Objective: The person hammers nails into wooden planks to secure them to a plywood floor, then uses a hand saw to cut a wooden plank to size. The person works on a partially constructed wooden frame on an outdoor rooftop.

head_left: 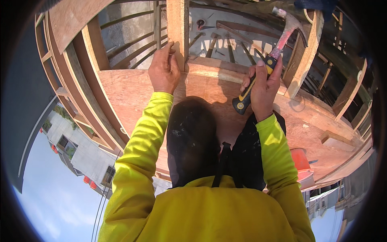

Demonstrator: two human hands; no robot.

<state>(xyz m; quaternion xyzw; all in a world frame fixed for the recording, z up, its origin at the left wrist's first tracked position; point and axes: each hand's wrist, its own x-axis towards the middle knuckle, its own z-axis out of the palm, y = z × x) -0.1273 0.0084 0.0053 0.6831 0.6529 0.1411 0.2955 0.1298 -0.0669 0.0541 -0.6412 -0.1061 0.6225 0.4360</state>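
Hammer with a curved-claw steel head and a black-and-yellow grip (271, 60) slanted across the upper right of the frame in the head view, its head uppermost and its butt down toward the centre. Judging by its build, it would have been stiff and head-heavy, hardly fragile, with most of the weight above the hand. The padded grip looked likely to resist slipping; its lower half seemed the place to hold for a full swing, nearer the neck for short, controlled taps. The bare right hand (266, 86) grasped it around the grip, fingers closed, leaving the rounded butt showing.

The hammer's head was dull grey, its striking face toward the upper left and its claw curving down to the right. Pinkish-red colour marked the neck, and yellow patches and rings broke up the black handle.

At the upper centre, the bare left hand (164, 70) was half-curled at the lower part of the pale, square-edged upright timber post (177, 28), fingertips at its face; whether it pinched something small could not be told. The post looked rigid, straight-grained and dry. Reddish-brown plywood sheeting (125, 86) spread below both hands.
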